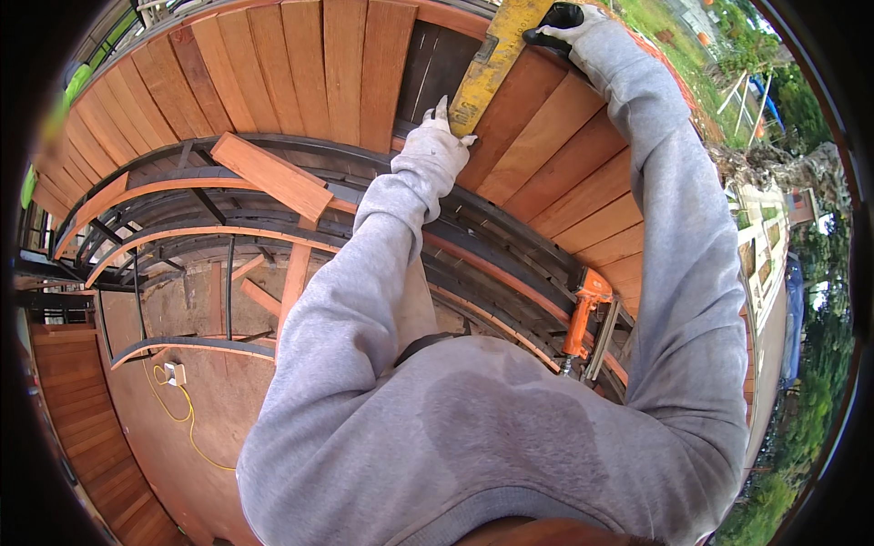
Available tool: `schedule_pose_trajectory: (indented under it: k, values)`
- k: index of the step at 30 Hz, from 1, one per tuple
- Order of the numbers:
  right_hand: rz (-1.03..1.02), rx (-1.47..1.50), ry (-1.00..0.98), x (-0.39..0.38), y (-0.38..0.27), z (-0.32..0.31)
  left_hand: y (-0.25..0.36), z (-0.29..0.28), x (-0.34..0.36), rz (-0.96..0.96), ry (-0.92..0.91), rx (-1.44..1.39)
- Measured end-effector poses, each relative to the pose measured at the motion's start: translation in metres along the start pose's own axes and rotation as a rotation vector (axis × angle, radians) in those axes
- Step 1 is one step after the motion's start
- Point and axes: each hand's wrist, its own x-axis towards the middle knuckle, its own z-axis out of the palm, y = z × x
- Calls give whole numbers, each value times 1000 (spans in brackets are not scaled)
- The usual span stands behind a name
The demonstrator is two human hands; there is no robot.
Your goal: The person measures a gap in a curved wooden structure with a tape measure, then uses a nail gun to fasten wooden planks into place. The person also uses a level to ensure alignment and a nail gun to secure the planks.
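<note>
A worn yellow bar (492, 68), probably a spirit level, lies slanted across the curved board deck at the top. Its near end rests beside a dark gap (424, 68) between the boards. My left hand (439, 146), in a pale glove, touches that near end, with fingers stretched along one side and the thumb apart. At the bar's far part, my right hand (583, 32) is curled at its right edge. Black material shows at the right fingers; whether it is glove or a separate piece I cannot tell. The bar's far end is cut off by the view.
A loose board (273, 175) lies across the curved black metal frame (364, 156) left of my forearm. An orange nail gun (583, 309) rests on the frame at right. Lower left, a yellow cord (189, 405) runs over the floor by a white box (175, 374). Grass lies beyond the deck.
</note>
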Motion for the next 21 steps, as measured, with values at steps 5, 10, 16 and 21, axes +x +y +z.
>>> schedule_pose_trajectory:
  k: [5, 10, 16, 21]
  values:
    - [-489, -743, 556, -31, 20, -12, -15, 2, 7, 60, -22, -73]
    - [-627, -767, 547, -95, 49, 48, -27, 13, 11, 108, 9, -200]
    - [-519, -1049, 544, -92, 87, 71, -76, 74, 30, 248, 169, -446]
    - [-532, -1019, 659, -89, 99, 74, -82, 78, 26, 248, 114, -315]
